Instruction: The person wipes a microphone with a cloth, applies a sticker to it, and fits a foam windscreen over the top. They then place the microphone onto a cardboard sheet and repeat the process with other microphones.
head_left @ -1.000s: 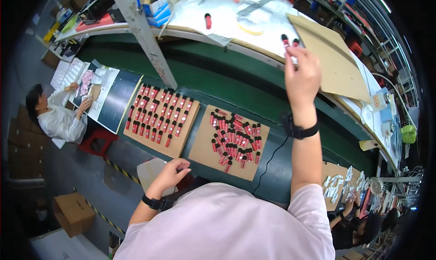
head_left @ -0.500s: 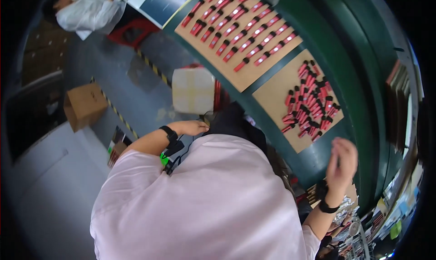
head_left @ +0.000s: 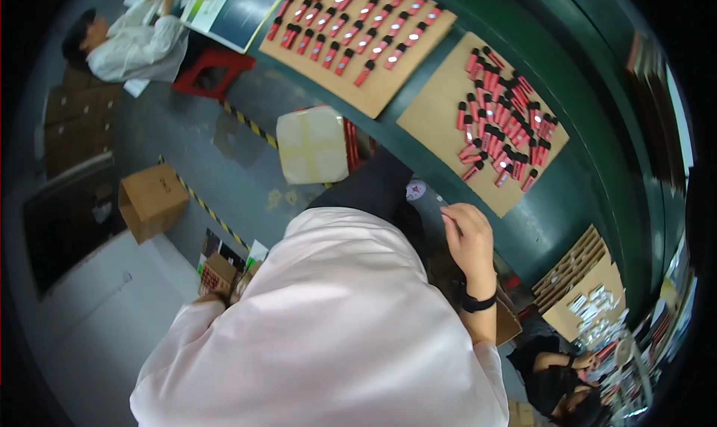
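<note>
Right hand (head_left: 470, 240) near the desk (head_left: 539, 229), fingers loosely bent, released; black-capped red tubes (head_left: 511, 121) lie jumbled on cardboard (head_left: 441, 102); left fingers too obscured to tell.

On your left, the brown carton (head_left: 154, 201) on the floor bears one short run of dark capitals, slanted by the carton's tilt in your view. On the surface (head_left: 534, 229) ahead of you, many of the red tubes (head_left: 367, 39) in the left rows show a small pale round mark, and so do several in the right heap; whatever is printed there is too small for you to read. Far left, the white-and-green sheet (head_left: 211, 13) carries print too fine to make out. Below it, you have yellow-and-black warning stripes (head_left: 250, 123) along the floor.
</note>
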`<control>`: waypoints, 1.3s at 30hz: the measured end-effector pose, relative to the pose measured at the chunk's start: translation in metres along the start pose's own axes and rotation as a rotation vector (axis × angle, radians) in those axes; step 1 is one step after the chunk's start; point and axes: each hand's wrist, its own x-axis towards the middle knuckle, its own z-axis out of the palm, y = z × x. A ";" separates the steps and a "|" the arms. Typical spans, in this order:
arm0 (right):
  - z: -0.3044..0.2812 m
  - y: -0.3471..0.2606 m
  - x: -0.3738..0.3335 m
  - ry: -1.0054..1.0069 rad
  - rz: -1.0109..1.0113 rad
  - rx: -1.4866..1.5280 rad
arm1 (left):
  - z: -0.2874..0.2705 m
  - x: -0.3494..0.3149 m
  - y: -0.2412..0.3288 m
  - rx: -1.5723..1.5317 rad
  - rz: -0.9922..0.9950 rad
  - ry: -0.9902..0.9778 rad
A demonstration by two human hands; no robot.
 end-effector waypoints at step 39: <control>0.263 -0.123 0.159 0.618 0.049 0.097 | -0.497 0.155 0.044 0.194 1.434 0.502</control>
